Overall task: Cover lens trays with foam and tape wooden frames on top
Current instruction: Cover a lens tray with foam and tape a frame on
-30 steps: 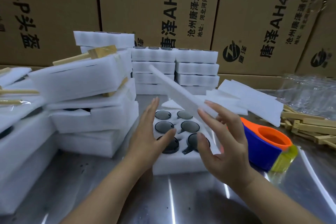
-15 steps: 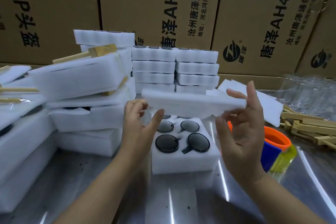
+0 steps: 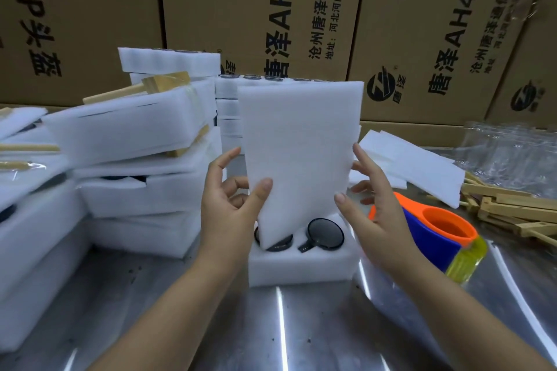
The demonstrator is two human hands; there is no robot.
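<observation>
Above the lens tray (image 3: 301, 262), the foam sheet (image 3: 301, 144) stands upright between both hands: left hand (image 3: 232, 208) pinches its edge, right hand (image 3: 373, 214) pinches the opposite edge.

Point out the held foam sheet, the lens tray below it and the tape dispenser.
foam sheet (image 3: 301, 153): head view, middle of its white face.
lens tray (image 3: 301, 268): head view, bare front wall.
tape dispenser (image 3: 428, 238): head view, blue side of its body.

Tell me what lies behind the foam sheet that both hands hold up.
The foam lens tray, with two dark round lenses showing below the foam sheet. Its other pockets are covered.
</observation>
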